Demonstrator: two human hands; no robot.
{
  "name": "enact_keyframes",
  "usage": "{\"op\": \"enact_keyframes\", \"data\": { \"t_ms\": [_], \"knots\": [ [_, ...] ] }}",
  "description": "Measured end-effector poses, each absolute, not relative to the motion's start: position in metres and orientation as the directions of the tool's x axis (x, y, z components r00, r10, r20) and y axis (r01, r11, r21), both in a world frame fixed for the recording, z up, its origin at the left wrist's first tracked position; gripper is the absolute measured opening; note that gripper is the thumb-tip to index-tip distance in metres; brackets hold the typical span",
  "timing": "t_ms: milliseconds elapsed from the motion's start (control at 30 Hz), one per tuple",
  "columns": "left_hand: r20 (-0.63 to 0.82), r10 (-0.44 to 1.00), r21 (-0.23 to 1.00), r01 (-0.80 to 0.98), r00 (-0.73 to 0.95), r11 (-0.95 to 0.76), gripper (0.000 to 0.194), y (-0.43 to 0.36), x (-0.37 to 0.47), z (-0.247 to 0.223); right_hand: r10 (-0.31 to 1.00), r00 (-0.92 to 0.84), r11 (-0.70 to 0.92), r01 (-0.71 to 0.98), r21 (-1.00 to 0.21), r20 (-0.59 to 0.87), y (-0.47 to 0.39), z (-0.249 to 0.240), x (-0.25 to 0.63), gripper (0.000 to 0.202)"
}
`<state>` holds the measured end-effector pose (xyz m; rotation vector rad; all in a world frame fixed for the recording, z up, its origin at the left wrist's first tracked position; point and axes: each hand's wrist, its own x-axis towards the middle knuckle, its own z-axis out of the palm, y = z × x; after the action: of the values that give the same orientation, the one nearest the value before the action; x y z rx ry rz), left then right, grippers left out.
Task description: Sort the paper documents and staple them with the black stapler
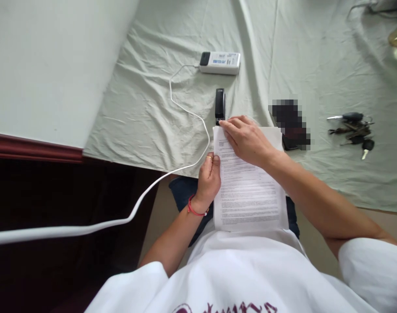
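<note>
A stack of printed paper sheets [250,195] lies partly over the table's front edge and over my lap. My left hand [210,178] is closed on the stack's left edge, thumb on top, with a ring and a red string bracelet showing. Across the top left of the sheets rests my right hand [245,139], its fingers close together and a fingertip by the top left corner. Just beyond that corner stands a black stapler [220,104], its near end beside the fingertip. Whether my right hand grips the sheets or only presses them, I cannot tell.
A white power bank [220,63] lies beyond the stapler, with a white cable [149,187] running to the lower left. Right of the paper are a blurred dark phone [290,124] and a bunch of keys [356,128] on the green cloth [146,108].
</note>
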<state>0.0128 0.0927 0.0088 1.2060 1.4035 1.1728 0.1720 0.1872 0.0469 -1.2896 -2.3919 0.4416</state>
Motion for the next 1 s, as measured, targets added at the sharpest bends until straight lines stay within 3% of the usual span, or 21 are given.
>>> {"op": "enact_keyframes", "data": {
  "t_ms": [267, 467, 733, 1000],
  "knots": [
    [0.014, 0.996, 0.987, 0.162, -0.085, 0.0, 0.043, 0.096, 0.014, 0.007, 0.824, -0.544, 0.55, 0.699, -0.457, 0.16, 0.187, 0.053, 0.167, 0.041],
    [0.037, 0.994, 0.977, 0.211, -0.101, -0.015, 0.04, 0.1, 0.012, 0.0, 0.862, -0.481, 0.491, 0.719, -0.491, 0.159, 0.195, 0.05, 0.171, 0.041],
    [-0.034, 0.993, 0.988, 0.147, -0.11, 0.05, 0.042, 0.104, 0.011, -0.005, 0.861, -0.506, 0.471, 0.75, -0.465, 0.056, 0.198, 0.05, 0.166, 0.039],
    [-0.114, 0.988, 0.975, 0.179, -0.107, 0.132, 0.031, 0.106, 0.007, -0.003, 0.916, -0.399, 0.382, 0.826, -0.414, 0.051, 0.21, 0.031, 0.168, 0.041]
  ]
}}
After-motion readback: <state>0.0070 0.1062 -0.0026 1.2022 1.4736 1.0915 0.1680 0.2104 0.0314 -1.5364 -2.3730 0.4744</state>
